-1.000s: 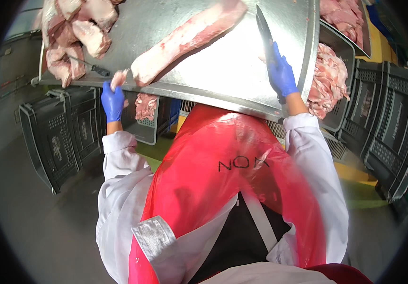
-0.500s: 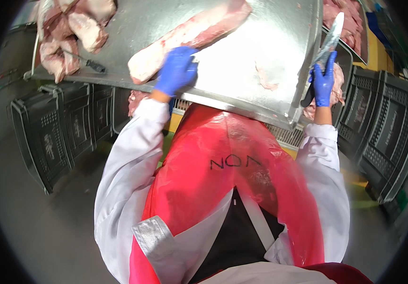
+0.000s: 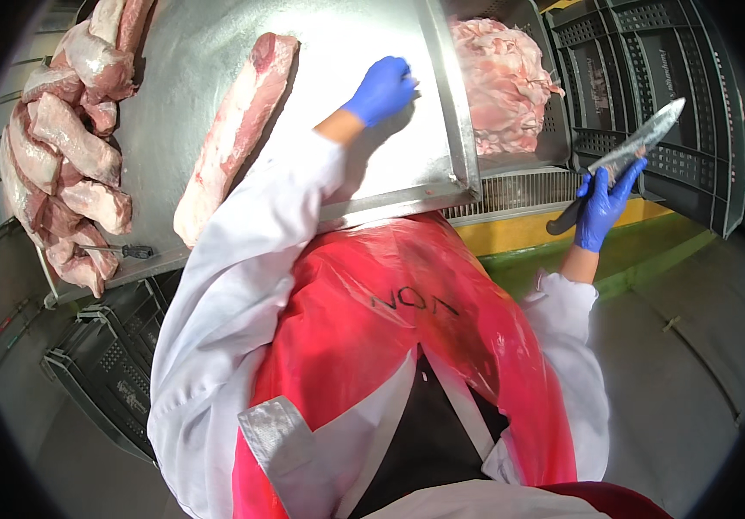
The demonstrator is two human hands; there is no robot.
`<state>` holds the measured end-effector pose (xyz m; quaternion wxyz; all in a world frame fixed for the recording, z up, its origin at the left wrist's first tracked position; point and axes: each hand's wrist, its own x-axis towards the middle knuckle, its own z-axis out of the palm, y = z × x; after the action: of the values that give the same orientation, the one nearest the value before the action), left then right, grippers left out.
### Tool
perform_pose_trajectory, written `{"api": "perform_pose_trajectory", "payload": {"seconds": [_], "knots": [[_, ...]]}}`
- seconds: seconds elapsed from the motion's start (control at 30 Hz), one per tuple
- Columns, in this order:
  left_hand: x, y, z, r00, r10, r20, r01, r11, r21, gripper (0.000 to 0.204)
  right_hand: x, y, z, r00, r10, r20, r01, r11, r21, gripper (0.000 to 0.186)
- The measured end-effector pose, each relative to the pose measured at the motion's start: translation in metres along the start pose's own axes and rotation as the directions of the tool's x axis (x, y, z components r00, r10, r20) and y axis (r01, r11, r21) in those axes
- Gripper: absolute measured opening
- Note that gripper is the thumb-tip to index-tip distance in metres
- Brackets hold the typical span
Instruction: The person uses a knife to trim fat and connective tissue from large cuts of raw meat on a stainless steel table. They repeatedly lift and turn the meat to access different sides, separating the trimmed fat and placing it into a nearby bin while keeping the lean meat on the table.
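Note:
My left hand (image 3: pixel 381 91), in a blue glove, is over the bright right part of the metal table (image 3: pixel 329 52). Its fingers are curled closed, and what they hold, if anything, is hidden. A long pale-pink strip of meat (image 3: pixel 238 138) lies slantwise to the left of that hand, apart from it. Out past the table's right edge, my right hand (image 3: pixel 601 208), also gloved in blue, holds a knife (image 3: pixel 645 134). The blade points up and to the right; the dark handle sticks out below the palm, and some fingers are stretched out.
Chunks of meat (image 3: pixel 78 156) are heaped at the table's left end, beside a thin tool with a black handle (image 3: pixel 137 252). Right of the table's raised rim, a crate holds pale trimmings (image 3: pixel 502 86). Dark crates (image 3: pixel 640 69) stand at far right, others (image 3: pixel 113 363) below left.
My view has turned rightward. The left hand has left the meat strip and moved right across the table; the small scrap there no longer shows. My right hand has carried the knife outward.

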<state>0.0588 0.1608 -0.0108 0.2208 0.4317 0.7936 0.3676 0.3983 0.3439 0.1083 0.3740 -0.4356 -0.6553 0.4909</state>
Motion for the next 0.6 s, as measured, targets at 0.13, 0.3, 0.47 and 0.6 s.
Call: {"api": "perform_pose_trajectory", "payload": {"seconds": [0.13,0.3,0.47,0.6], "knots": [[0.055,0.073,0.035,0.952,0.237,-0.192,-0.294,0.880,-0.374,0.047,-0.004,0.022,0.016,1.000,-0.013,-0.023,0.013,0.999,0.035,0.079],[-0.056,0.017,-0.030,0.889,0.359,-0.284,-0.366,0.930,0.031,0.054,-0.023,0.068,0.094,0.924,-0.083,0.372,0.075,0.997,0.037,0.078],[-0.297,-0.150,-0.158,0.703,-0.052,-0.709,0.344,0.898,0.275,0.035,-0.110,0.032,0.256,0.548,0.018,0.837,0.031,0.999,-0.041,0.078],[-0.388,-0.218,-0.200,0.690,-0.045,-0.722,0.426,0.832,0.355,0.032,-0.178,0.018,0.407,0.428,-0.212,0.879,0.307,0.948,0.079,0.078]]}}
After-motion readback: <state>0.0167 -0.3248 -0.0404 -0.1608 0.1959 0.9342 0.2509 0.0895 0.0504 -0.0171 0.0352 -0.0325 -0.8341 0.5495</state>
